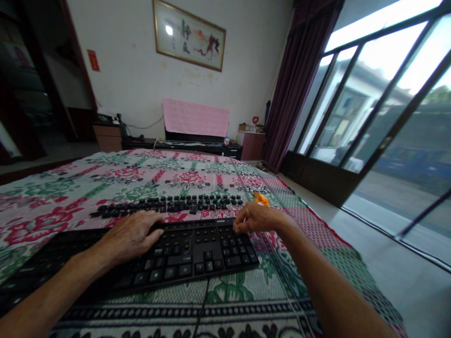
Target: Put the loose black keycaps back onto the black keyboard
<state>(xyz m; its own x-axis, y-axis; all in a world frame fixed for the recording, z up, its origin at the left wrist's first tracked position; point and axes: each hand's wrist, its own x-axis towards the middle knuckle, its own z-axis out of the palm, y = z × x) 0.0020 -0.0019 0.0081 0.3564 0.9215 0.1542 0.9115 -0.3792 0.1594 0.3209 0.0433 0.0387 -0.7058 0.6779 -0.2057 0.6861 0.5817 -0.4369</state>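
Note:
A black keyboard (207, 246) lies at an angle on the patterned cloth, with several keycaps off along its far rows. My left hand (136, 232) rests on its middle part, fingers stretched towards the far edge and thumb apart from them. At the far right corner, over the number pad, my right hand (252, 217) has its fingers pinched together. Whatever may be between those fingertips is hidden. Beyond the keyboard, loose black keycaps (193, 207) lie in uneven rows. An orange-and-white crumpled item (261, 199) sits just behind my right hand.
The red, green and white cloth (225, 300) covers the broad surface under everything. Farther back stands a low cabinet (230, 151) with a pink towel (195, 117) draped over something above it. Glass doors (366, 103) and a dark curtain (303, 84) are on the right.

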